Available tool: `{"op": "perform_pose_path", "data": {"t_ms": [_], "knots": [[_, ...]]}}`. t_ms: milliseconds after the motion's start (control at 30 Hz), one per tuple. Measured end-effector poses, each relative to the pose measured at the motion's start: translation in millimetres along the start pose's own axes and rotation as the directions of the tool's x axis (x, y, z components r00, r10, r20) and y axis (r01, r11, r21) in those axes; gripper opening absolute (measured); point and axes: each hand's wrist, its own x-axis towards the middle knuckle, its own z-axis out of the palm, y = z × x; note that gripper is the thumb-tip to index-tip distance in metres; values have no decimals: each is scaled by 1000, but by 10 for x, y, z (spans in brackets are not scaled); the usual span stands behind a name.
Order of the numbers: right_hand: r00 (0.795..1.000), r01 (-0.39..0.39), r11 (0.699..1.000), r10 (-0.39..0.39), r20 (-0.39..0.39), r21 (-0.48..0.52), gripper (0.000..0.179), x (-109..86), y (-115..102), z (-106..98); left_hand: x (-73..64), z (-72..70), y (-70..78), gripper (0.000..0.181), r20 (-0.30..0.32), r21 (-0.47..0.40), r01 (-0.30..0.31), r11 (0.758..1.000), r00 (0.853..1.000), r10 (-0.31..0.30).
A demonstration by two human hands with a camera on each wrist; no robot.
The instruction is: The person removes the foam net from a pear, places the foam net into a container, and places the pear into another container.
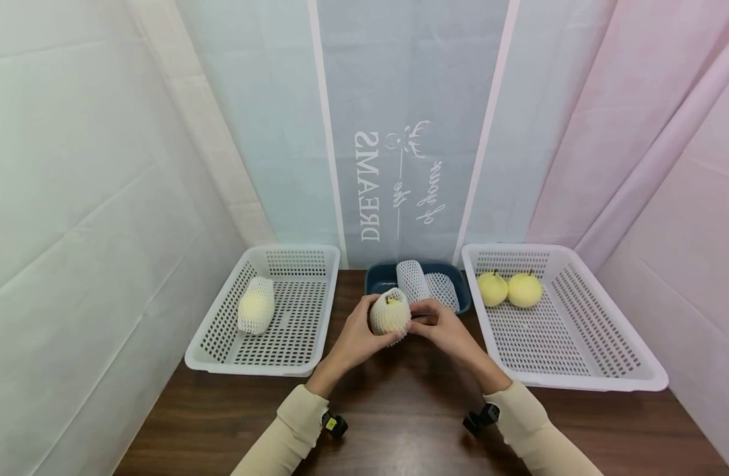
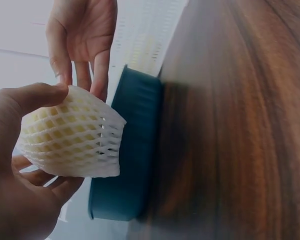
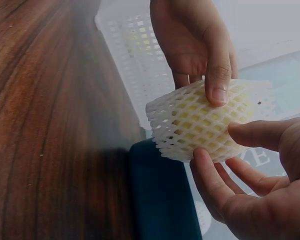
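Note:
A yellow pear in a white foam net sleeve is held above the table, its stem showing at the sleeve's upper opening. My left hand grips it from the left, with the thumb on the near side and the fingers around the far side. From the right, my right hand pinches the netted pear between thumb and fingertips. In the right wrist view, the loose end of the foam sleeve extends past the fruit. Behind the hands, spare foam sleeves lie in a dark blue basin.
At the left stands a white plastic basket with one netted pear inside. In the right white basket, two bare yellow pears sit in the back left corner. Everything stands on a dark wooden table before a hanging curtain.

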Motion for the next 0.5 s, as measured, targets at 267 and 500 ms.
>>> {"op": "perform_pose_path", "data": {"t_ms": [267, 500], "knots": [[1000, -22, 1000, 22, 15, -3, 41, -3, 115, 39, -47, 43, -117, 82, 38, -25, 31, 999, 999, -30], [999, -34, 999, 34, 16, 16, 39, -10, 162, 54, -77, 86, -140, 80, 23, 19, 44, 999, 999, -45]]}}
